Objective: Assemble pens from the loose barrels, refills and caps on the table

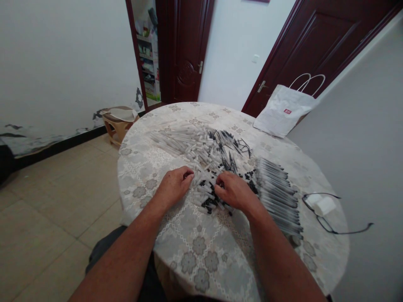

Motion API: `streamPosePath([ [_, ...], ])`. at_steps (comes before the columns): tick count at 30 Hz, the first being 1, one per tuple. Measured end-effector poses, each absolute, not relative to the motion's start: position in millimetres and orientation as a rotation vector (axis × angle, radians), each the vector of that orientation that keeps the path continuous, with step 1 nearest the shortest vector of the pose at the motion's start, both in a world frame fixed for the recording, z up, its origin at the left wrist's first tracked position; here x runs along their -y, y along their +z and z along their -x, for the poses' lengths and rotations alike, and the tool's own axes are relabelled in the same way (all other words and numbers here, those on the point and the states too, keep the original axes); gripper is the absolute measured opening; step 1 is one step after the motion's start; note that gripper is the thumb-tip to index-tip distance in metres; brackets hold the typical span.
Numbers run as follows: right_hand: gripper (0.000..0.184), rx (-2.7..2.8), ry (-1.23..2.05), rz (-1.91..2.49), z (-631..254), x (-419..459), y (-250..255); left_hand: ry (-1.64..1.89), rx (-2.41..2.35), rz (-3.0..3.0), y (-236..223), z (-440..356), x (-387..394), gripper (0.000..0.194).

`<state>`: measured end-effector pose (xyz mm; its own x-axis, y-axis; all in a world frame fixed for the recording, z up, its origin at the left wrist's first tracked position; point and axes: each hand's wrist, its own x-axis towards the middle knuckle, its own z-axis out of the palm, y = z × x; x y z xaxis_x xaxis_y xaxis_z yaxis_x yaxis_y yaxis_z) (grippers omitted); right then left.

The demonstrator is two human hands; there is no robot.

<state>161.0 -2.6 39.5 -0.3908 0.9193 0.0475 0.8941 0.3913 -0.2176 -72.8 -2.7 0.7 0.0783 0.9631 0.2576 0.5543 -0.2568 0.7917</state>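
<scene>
A heap of loose pen parts lies in front of me: long clear tubes [171,140], short whitish translucent pieces [203,191], small black pieces [209,205] and thin black sticks [229,161]. My left hand [176,183] rests at the heap's left edge, fingers curled, thumb and forefinger together beside the whitish pieces. Over the heap's right part is my right hand [233,189], its fingers bent inward above the black pieces. What either hand pinches, if anything, is too small or hidden to make out. Right of my right forearm lies a stack of assembled-looking pens [278,195].
A round table with a patterned cloth [201,256] bears everything. Black-framed glasses [329,228] and a crumpled white tissue [325,206] lie at the right. A white paper bag [285,111] stands at the back right. A stool [118,121] is beyond the left edge.
</scene>
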Motion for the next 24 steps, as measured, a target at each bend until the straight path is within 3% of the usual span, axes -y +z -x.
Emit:
streamPosePath([
  [9,0.006,2.393,0.403,1.232,-152,6,40,1.013,-1.139,-1.403,11,59,7,0.025],
  [13,0.012,2.330,0.457,1.149,-155,5,45,1.072,-1.016,-1.157,11,50,9,0.030],
  [16,0.023,2.176,0.455,1.296,-177,1,56,1.162,-0.959,-0.951,12,49,8,0.028],
  [24,0.019,2.207,0.136,1.838,-216,5,38,1.248,-0.908,-0.764,17,49,6,0.021],
])
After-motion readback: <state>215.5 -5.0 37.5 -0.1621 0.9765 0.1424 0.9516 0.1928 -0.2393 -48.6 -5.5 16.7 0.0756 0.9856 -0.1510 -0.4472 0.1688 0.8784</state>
